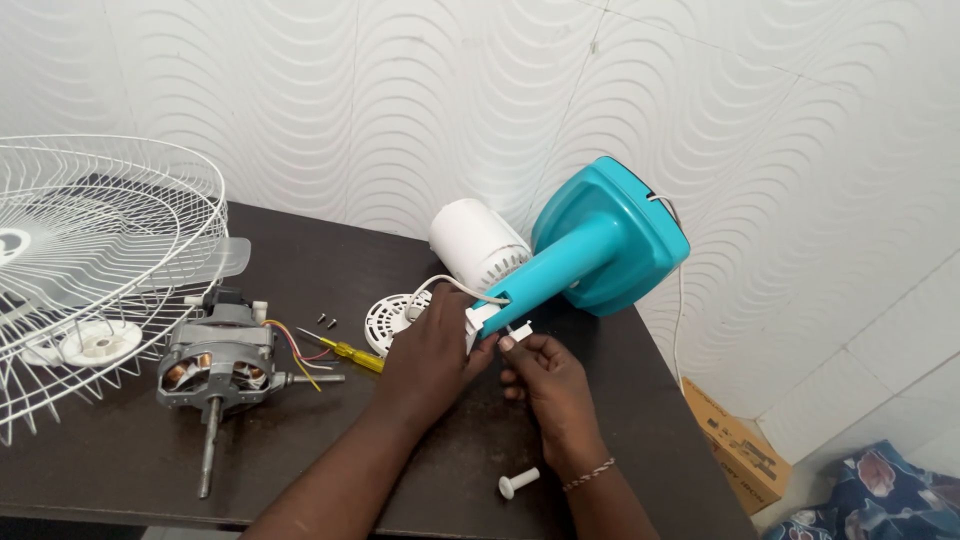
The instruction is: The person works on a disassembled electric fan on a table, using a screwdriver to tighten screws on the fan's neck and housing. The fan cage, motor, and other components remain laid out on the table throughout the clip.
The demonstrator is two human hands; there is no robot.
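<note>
A turquoise fan stand with its base point(610, 245) lies tipped on a dark table point(300, 270), neck pointing toward me. My left hand point(430, 350) grips the white bracket at the neck's end point(482, 318). My right hand point(545, 375) pinches a small white plastic piece point(519, 330) right beside that bracket. A white cord point(440, 283) runs from the neck over my left hand. A white motor cover point(478, 243) stands behind the neck.
A bare fan motor point(215, 365) with shaft and coloured wires lies at left, beside a white wire fan guard point(90, 260). A yellow-handled screwdriver point(345, 351), two screws point(326, 321), a white vented disc point(385, 320) and a white knob point(518, 484) lie around. A cardboard box point(740, 455) sits off the table's right edge.
</note>
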